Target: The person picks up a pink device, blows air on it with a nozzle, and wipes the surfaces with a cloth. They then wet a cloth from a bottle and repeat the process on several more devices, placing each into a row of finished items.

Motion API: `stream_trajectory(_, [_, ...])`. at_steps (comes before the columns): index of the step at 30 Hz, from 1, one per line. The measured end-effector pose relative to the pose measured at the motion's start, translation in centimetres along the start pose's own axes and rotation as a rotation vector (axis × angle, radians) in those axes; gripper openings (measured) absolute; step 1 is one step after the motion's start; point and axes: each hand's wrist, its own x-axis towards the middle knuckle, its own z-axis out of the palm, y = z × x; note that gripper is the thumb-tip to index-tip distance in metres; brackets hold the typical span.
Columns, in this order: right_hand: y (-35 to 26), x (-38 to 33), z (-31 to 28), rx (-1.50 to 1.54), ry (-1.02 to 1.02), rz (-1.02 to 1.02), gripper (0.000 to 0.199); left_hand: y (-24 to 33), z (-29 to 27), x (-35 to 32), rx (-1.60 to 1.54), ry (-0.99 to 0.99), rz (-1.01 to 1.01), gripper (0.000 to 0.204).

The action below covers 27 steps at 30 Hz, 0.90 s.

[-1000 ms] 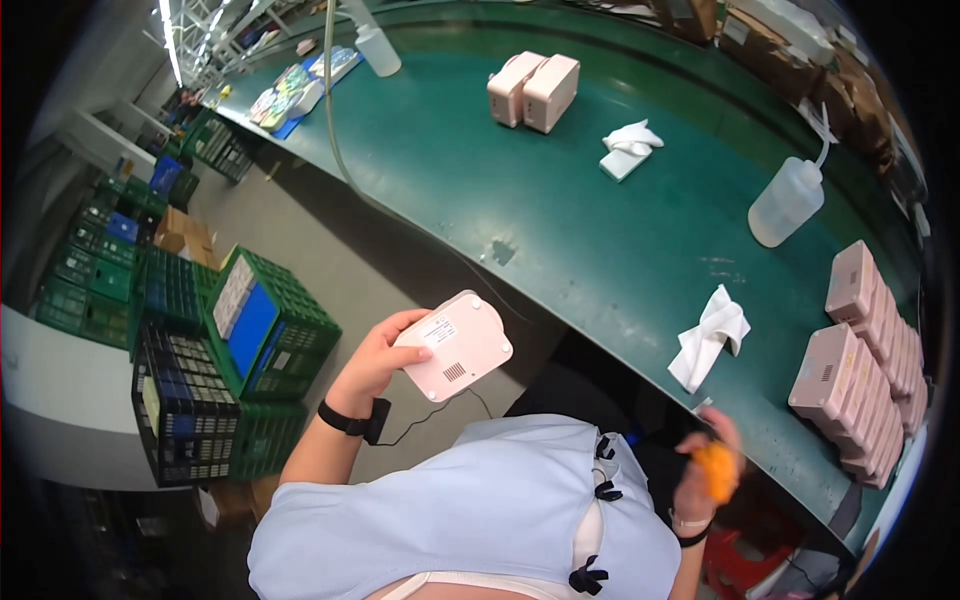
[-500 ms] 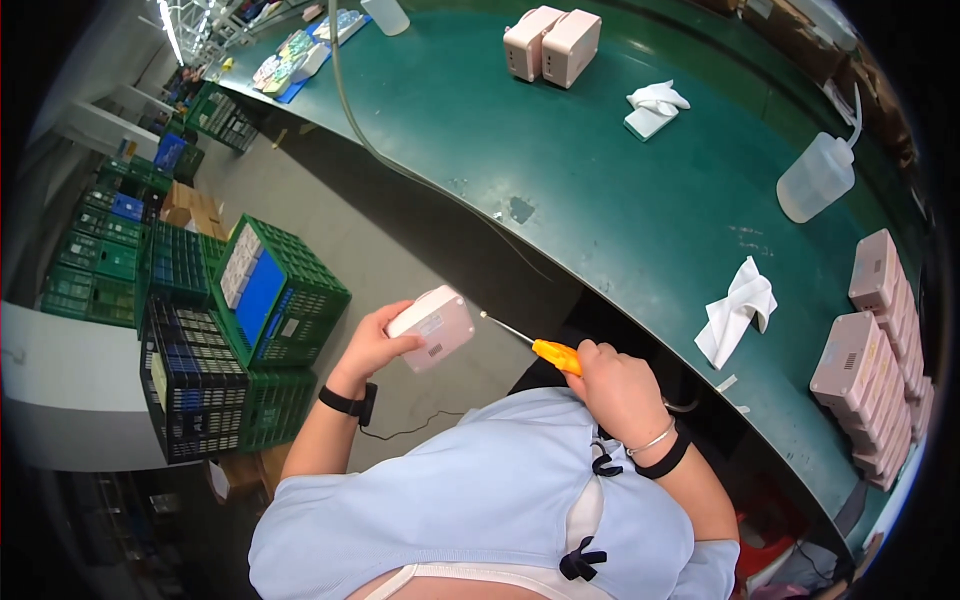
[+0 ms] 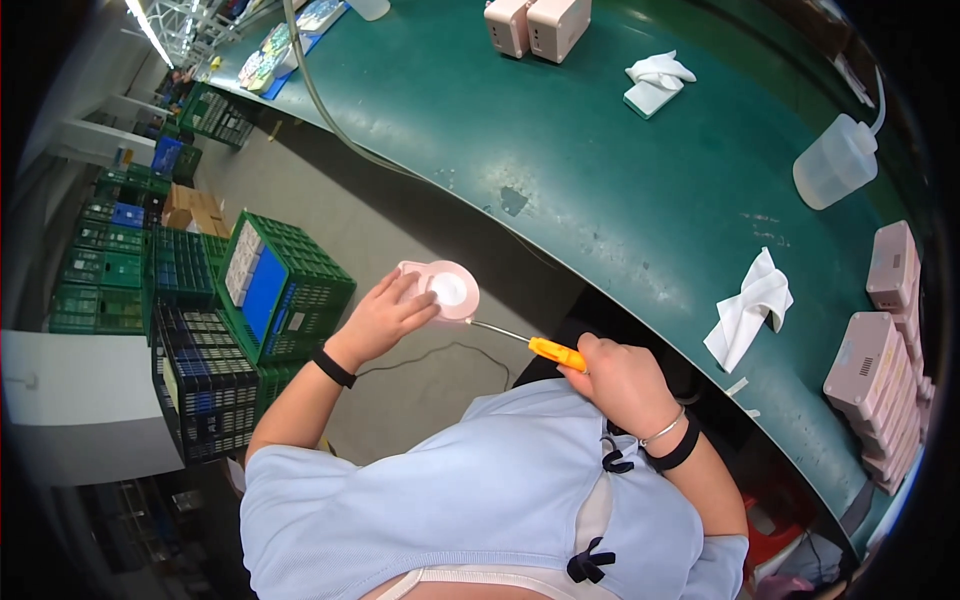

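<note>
My left hand [image 3: 385, 318] is closed around a small pink plastic device [image 3: 467, 284], held above the floor left of the bench edge. A round white disc [image 3: 449, 290] faces up in its round end. My fingers lie over the other end and hide part of it. In my right hand [image 3: 632, 386] is a screwdriver [image 3: 556, 353] with a yellow handle and a thin metal shaft. Its shaft points left, and the tip meets the lower edge of the device; whether it touches there I cannot tell.
On the green bench [image 3: 620, 210] lie a crumpled white cloth [image 3: 750, 312] and another cloth [image 3: 657, 80]. A squeeze bottle [image 3: 835, 165] and stacked pink devices [image 3: 868, 372] stand at the right. Two more pink devices [image 3: 556, 28] are at the back. Green crates [image 3: 300, 280] stand on the left.
My left hand has turned the device over, from its vented, labelled side to the round white disc. The screwdriver tip, apart from the device before, now meets its edge.
</note>
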Motion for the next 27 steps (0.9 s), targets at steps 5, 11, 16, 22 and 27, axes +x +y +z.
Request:
stream_trajectory(5, [1.3,0.5,0.3,0.039,-0.071,0.02,0.035,-1.2,0.9,-0.2,-0.183,-0.121,0.138,0.036])
stream_trajectory(11, [3.1,0.7,1.0,0.109,-0.087,0.087,0.036,-0.1,6.2,-6.3,-1.957,-0.188,-0.885,0.049])
stream_trajectory(16, [3.5,1.1,0.9,0.231,-0.132,0.081,0.037,5.3,8.6,-8.6,-3.105,0.28,-1.059,0.052])
stream_trajectory(22, [3.0,1.5,1.8,0.12,-0.139,0.056,0.038,9.8,10.2,-7.2,-3.775,1.12,-0.655,0.052])
stream_trajectory(27, [2.7,1.7,1.7,0.08,-0.105,0.092,0.039,10.1,9.2,-6.4,-3.077,1.434,-1.142,0.052])
